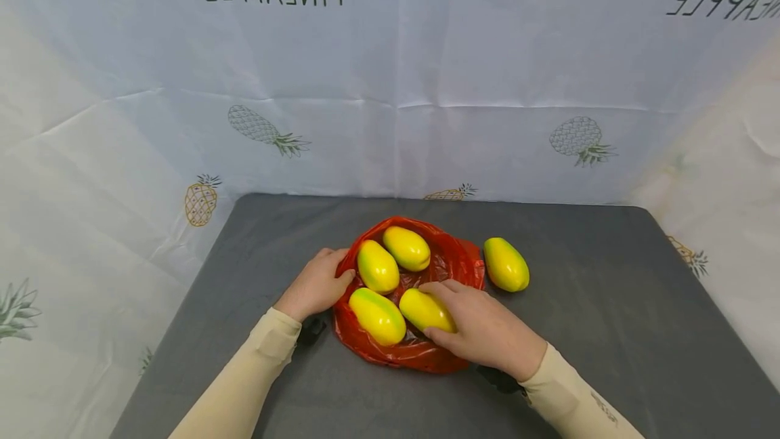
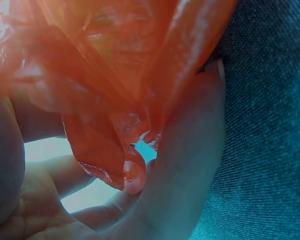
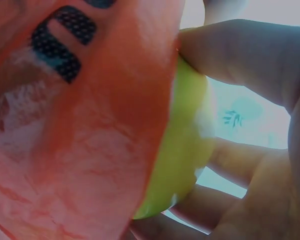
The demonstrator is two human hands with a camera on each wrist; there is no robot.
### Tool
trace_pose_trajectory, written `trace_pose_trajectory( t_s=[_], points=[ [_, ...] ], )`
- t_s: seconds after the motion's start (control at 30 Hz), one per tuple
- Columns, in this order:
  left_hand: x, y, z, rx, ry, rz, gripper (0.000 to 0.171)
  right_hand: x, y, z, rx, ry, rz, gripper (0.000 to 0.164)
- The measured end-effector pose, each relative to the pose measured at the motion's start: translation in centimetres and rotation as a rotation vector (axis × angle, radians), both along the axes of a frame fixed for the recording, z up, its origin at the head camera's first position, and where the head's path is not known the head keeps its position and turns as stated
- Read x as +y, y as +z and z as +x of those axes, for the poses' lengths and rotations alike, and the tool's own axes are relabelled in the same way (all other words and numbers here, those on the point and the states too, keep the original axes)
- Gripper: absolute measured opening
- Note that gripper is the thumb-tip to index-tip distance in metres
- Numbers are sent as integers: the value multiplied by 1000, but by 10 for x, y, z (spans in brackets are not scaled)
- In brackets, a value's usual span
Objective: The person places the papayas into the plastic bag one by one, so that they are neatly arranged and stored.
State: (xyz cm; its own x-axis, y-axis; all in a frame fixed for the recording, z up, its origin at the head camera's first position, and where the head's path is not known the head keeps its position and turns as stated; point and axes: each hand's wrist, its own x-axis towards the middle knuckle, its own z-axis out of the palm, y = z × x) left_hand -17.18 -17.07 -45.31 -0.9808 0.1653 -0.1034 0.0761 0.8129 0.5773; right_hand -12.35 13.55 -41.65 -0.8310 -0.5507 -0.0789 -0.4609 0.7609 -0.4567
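Note:
A red plastic bag (image 1: 408, 358) lies wide-mouthed on the table with several yellow-green mangoes inside it. At its left rim, my left hand (image 1: 317, 283) pinches the plastic between thumb and fingers; the left wrist view shows red film (image 2: 125, 60) running between them. My right hand (image 1: 487, 324) grips a mango (image 1: 423, 309) at the bag's near right side, thumb on one side and fingers on the other. The right wrist view has that mango (image 3: 190, 120) partly hidden behind the bag's printed side (image 3: 90, 140). Another mango (image 1: 378, 317) lies just left of the held one.
Outside the bag, a single mango (image 1: 506, 264) sits on the dark grey table (image 1: 609, 330), just right of the rim. Two mangoes, one at the left (image 1: 378, 267) and one farther back (image 1: 407, 248), rest in the bag. Pineapple-printed cloth (image 1: 390, 53) hangs behind the table.

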Motion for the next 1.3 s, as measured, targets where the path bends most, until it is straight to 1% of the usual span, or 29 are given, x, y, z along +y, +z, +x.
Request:
trace_pose_trajectory(
  t_s=[0.23, 0.53, 0.73, 0.93, 1.17, 1.3],
  points=[
    [1, -2, 0, 8, -1, 1, 48, -2, -3, -1, 26, 27, 2, 57],
    [2, -2, 0, 7, -5, 15, 48, -4, -10, -4, 47, 58, 16, 56],
    [1, -2, 0, 8, 1, 18, 48, -4, -12, -5, 38, 56, 22, 58],
    [-1, -4, 2, 16, 4, 16, 48, -5, -13, -6, -8, 48, 18, 59],
    [-1, -5, 2, 24, 4, 16, 47, -2, -9, -8, -10, 54, 6, 58],
    [1, -4, 2, 17, 4, 12, 48, 3, -1, -11, -20, 31, -21, 58]
  ],
)
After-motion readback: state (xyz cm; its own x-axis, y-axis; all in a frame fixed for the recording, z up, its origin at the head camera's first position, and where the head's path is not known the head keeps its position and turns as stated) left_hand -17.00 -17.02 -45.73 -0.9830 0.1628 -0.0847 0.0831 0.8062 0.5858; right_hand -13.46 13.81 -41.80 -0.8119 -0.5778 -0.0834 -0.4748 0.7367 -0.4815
